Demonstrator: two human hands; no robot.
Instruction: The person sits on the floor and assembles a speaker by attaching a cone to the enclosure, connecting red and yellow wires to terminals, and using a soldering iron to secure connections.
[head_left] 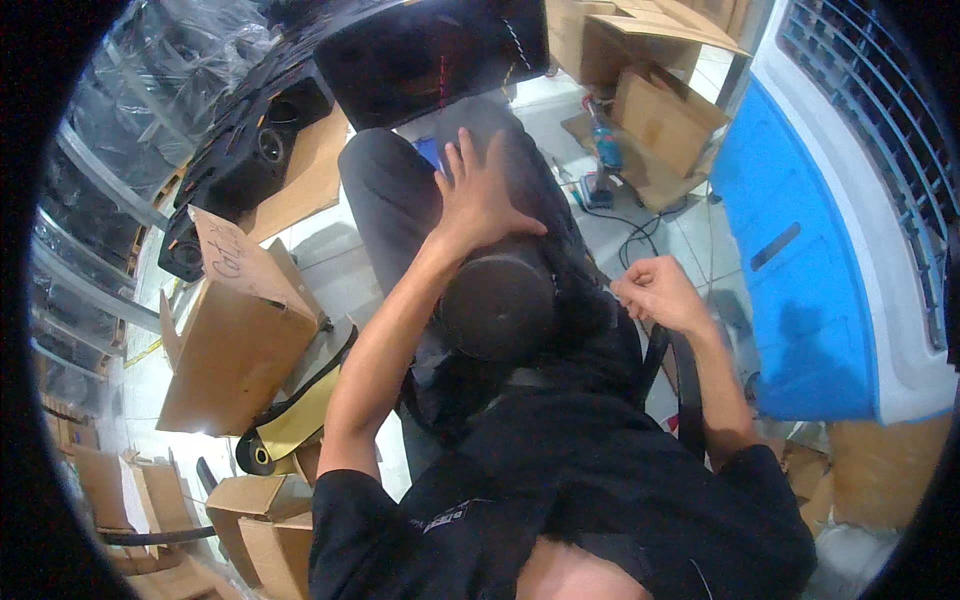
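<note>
A round black piece [498, 308] with a flat, disc-like face rests on my lap; it looks like a speaker part, though its kind is not certain. My left hand [482, 195] is spread just beyond its far edge, fingers apart and thumb pointing right. Whether the palm touches the piece cannot be made out. To the right of my lap, my right hand [655, 292] is closed in a pinch, and anything between the fingertips is too small to name. Part of a blue object [430, 152] shows between my thighs, beside the left fingers.
A large black cabinet [400, 60] stands ahead of my knees. On the floor to the right are a teal cordless drill [604, 148] and a black cable [645, 235]. A blue panel [800, 230] borders the right side. Cardboard boxes [235, 340] and a black-and-yellow roll [300, 420] are at left.
</note>
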